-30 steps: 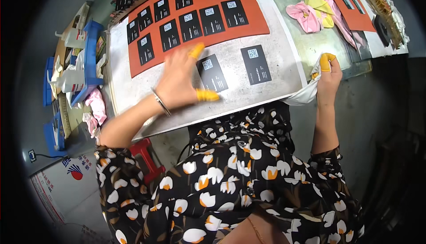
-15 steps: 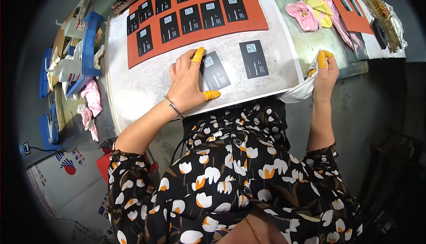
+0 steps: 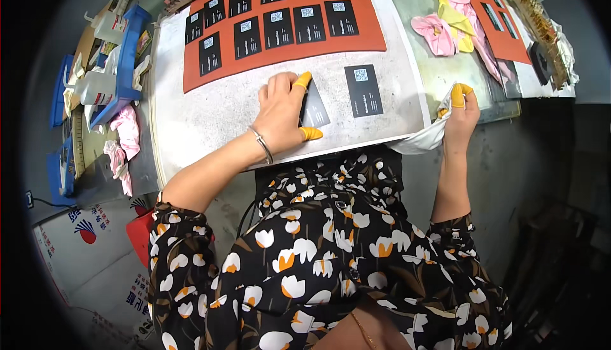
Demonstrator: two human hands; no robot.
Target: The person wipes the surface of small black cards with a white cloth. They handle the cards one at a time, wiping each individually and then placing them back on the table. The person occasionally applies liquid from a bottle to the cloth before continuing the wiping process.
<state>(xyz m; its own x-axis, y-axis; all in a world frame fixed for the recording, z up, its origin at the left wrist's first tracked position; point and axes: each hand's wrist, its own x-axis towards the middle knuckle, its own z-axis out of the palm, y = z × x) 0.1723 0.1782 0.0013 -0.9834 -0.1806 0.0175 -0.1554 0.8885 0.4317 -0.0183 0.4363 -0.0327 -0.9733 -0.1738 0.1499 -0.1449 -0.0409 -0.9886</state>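
My left hand (image 3: 280,108), with yellow finger cots on its thumb and index finger, grips a black card (image 3: 316,109) at its upper and lower ends. The hand covers the card's left side, and glare greys the visible part. To its right, a second black card (image 3: 365,98) with a square code lies flat on the grey-white work board (image 3: 223,118). Past the board's right corner, my right hand (image 3: 459,121) is closed on a white cloth (image 3: 420,140), which droops against the board's front edge. That hand also wears yellow finger cots.
Several black cards lie in rows on an orange mat (image 3: 356,43) beyond my hands. A blue rack (image 3: 124,70) with a plastic bottle (image 3: 97,88) stands at left, near pink cloths (image 3: 126,135). At right are pink and yellow cloths (image 3: 436,35) and another orange mat (image 3: 514,43).
My left hand has shifted right over the gripped card, covering more of it. My right hand still holds the white cloth and sits slightly lower and farther left in the view.
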